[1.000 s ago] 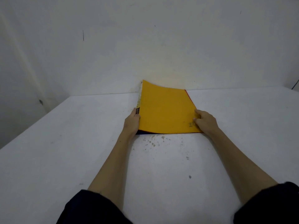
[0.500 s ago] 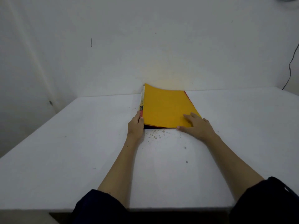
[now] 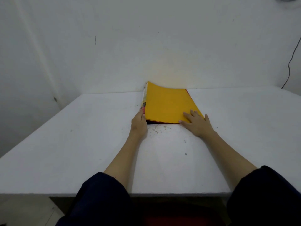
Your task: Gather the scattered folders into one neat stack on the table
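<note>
On the white counter [image 3: 81,144], the left hand [image 3: 138,123] still presses its fingers against the spine edge of the yellow-topped stack of folders [image 3: 167,105] by the wall. The right hand [image 3: 197,123], fingers spread flat, has slid farther onto the stack's near right corner.

From my feed the light is soft and even, dim toward the left where the plain white wall [image 3: 40,62] greys. The matte white table [image 3: 81,144] shows no glare, only faint shadows under the forearms. Wide-angle distortion bends the edges; detail looks slightly soft throughout.
</note>
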